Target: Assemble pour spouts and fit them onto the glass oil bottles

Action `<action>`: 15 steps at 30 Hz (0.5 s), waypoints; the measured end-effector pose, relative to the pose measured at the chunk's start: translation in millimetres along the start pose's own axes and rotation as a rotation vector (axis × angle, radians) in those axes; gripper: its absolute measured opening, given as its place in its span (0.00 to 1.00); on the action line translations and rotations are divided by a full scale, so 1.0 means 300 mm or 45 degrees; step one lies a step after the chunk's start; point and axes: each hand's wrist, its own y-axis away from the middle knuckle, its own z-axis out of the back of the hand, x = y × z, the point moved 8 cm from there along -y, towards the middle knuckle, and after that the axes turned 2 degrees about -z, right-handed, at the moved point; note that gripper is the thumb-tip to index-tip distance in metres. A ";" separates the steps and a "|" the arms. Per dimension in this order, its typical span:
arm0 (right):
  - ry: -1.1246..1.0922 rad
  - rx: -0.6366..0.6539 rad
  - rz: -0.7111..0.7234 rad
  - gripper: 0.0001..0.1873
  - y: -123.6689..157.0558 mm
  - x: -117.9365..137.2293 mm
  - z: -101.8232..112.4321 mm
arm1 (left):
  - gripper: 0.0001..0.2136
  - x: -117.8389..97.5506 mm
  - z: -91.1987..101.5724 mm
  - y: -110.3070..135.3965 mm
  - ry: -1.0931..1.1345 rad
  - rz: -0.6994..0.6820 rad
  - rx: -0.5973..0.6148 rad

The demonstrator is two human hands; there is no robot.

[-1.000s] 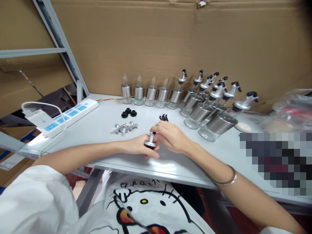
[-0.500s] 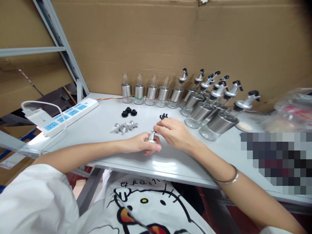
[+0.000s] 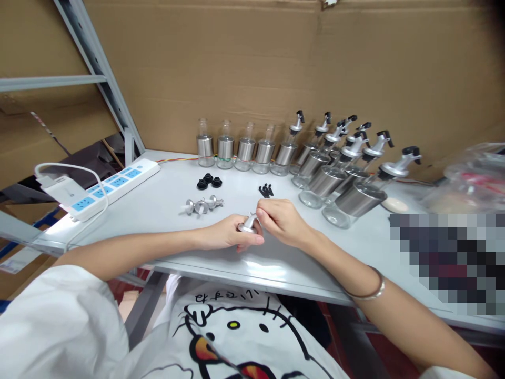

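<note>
My left hand (image 3: pixel 231 232) is closed round the base of a silver pourer spout (image 3: pixel 248 225), whose tip points up and to the right. Against that tip, my right hand (image 3: pixel 281 220) is closed in a pinch, its curled fingers covering the end. Any small part between those fingers is hidden. Just beyond the right hand lie several small black caps (image 3: pixel 265 190). Left of them, some silver pourer spouts (image 3: pixel 201 205) rest on the table, with 3 black stoppers (image 3: pixel 208 181) behind.
Open-necked glass bottles (image 3: pixel 225 150) with steel bands stand along the cardboard wall. Several bottles with pourers (image 3: pixel 355 200) fill the right side. A white power strip (image 3: pixel 114 189) with a cable lies at left. Plastic bags (image 3: pixel 469 184) sit at far right.
My right hand has drawn back slightly toward me and curled tighter at the spout tip, uncovering the black caps. The spout in my left hand has tilted further right.
</note>
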 end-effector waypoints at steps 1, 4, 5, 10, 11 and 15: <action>-0.028 -0.024 -0.046 0.21 0.000 -0.007 0.010 | 0.11 0.000 0.001 0.001 0.001 -0.006 0.001; -0.084 -0.163 -0.229 0.25 0.001 -0.047 0.066 | 0.11 0.002 0.004 0.003 0.030 -0.013 -0.009; -0.109 -0.206 -0.281 0.25 0.001 -0.063 0.086 | 0.12 0.004 0.005 0.003 0.049 -0.011 -0.017; -0.282 -0.326 -0.371 0.14 -0.001 -0.150 0.138 | 0.12 0.007 0.008 0.000 0.098 0.007 -0.041; -0.287 -0.307 -0.391 0.14 -0.002 -0.167 0.136 | 0.12 0.007 0.007 0.000 0.101 0.011 -0.042; -0.195 -0.070 -0.525 0.11 0.000 -0.222 0.109 | 0.12 0.008 0.006 -0.001 0.111 0.011 -0.034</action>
